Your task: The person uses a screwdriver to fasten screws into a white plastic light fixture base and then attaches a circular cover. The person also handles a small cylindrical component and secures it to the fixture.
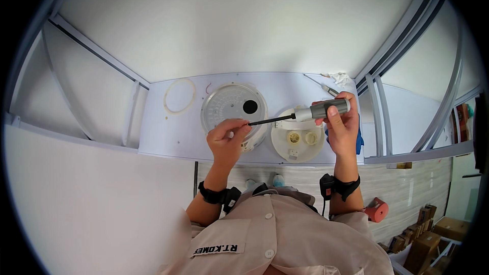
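Observation:
My right hand (342,125) is wrapped round the grey-and-white handle of a screwdriver (304,114), its thumb on top. The long black shaft points left, roughly level above the table. At its tip, my left hand (226,136) is closed in a pinch; whatever small thing sits between the fingertips is too small to make out. Beneath and behind the left hand lies a round silvery metal disc (224,103) with a black circle on it. Below the screwdriver rests a round cream plastic cover (282,142) with two small round fittings inside.
A thin cream ring (167,104) lies at the table's left. Towards the back right are a second screwdriver (330,91) and a crumpled white wrapper (342,78). Something blue (359,140) shows beside my right wrist. Metal frames (379,117) flank the white table (158,132).

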A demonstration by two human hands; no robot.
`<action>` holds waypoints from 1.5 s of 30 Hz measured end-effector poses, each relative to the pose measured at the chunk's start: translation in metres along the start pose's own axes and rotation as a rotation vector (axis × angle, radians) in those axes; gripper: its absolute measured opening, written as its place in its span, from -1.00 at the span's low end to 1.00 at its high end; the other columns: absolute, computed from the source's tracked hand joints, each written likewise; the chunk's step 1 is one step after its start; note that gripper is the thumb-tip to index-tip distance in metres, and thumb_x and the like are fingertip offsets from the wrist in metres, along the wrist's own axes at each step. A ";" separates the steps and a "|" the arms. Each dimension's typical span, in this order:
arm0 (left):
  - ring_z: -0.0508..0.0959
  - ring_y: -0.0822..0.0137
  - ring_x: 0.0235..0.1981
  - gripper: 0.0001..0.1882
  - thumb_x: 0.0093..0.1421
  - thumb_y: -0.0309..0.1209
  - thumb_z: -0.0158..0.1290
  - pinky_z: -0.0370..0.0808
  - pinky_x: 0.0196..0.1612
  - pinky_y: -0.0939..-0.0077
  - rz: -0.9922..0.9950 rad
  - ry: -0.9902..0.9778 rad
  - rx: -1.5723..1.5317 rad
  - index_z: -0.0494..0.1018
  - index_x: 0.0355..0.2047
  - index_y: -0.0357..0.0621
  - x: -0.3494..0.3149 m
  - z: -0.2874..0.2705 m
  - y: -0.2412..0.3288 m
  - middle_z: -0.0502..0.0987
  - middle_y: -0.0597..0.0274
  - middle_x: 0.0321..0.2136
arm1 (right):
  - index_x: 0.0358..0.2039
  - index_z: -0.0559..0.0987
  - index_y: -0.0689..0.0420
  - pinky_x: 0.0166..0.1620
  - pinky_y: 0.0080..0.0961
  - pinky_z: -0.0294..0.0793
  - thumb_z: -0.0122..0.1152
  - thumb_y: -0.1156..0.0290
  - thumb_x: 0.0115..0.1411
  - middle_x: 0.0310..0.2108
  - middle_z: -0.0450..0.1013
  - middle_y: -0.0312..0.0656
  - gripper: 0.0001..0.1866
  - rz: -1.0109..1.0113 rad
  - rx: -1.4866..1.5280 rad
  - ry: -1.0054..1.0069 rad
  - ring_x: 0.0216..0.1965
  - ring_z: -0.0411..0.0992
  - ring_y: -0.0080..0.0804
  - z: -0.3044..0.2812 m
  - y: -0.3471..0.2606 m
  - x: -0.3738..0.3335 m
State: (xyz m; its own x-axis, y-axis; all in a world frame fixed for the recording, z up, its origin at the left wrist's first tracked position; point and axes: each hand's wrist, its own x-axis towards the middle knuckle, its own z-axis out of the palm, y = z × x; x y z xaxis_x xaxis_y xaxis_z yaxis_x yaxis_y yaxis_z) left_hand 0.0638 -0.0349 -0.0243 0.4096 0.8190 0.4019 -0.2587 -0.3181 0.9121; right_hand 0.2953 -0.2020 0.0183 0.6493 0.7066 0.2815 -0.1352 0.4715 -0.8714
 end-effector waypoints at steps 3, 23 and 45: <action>0.65 0.46 -0.32 -0.84 0.14 -0.71 0.34 0.54 -0.26 0.62 -0.008 0.024 -0.084 0.67 -0.26 -0.32 -0.001 0.003 0.004 0.71 0.17 -0.31 | 0.05 0.33 0.14 -0.10 -0.46 0.55 0.34 0.36 0.40 -0.17 0.64 0.09 -0.61 0.010 -0.031 -0.035 -0.31 0.56 -0.43 -0.005 -0.004 0.001; 0.65 0.22 -0.33 -0.64 0.08 -0.43 0.41 0.59 -0.30 0.31 0.327 -0.386 0.809 0.66 -0.08 -0.10 0.015 0.019 -0.002 0.70 0.26 -0.35 | 0.20 0.37 0.16 -0.09 -0.44 0.57 0.44 0.37 0.32 -0.22 0.62 -0.13 -0.45 -0.236 -0.475 -0.075 -0.18 0.58 -0.40 0.048 -0.007 0.008; 0.64 0.17 -0.46 -0.77 0.08 -0.41 0.41 0.57 -0.39 0.27 0.285 -0.319 0.827 0.64 -0.26 -0.13 0.005 0.018 -0.014 0.65 0.23 -0.52 | 0.03 0.49 0.11 -0.45 -0.40 0.48 0.61 0.24 0.08 -0.43 0.47 -0.15 -0.41 -0.444 -0.939 -0.208 -0.53 0.46 -0.23 0.096 -0.027 0.033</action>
State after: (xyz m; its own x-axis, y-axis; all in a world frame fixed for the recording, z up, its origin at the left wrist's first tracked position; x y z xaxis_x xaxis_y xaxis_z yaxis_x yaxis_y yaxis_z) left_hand 0.0852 -0.0348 -0.0340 0.6792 0.5267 0.5112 0.2692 -0.8267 0.4941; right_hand 0.2486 -0.1408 0.0893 0.3456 0.6892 0.6369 0.7732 0.1755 -0.6094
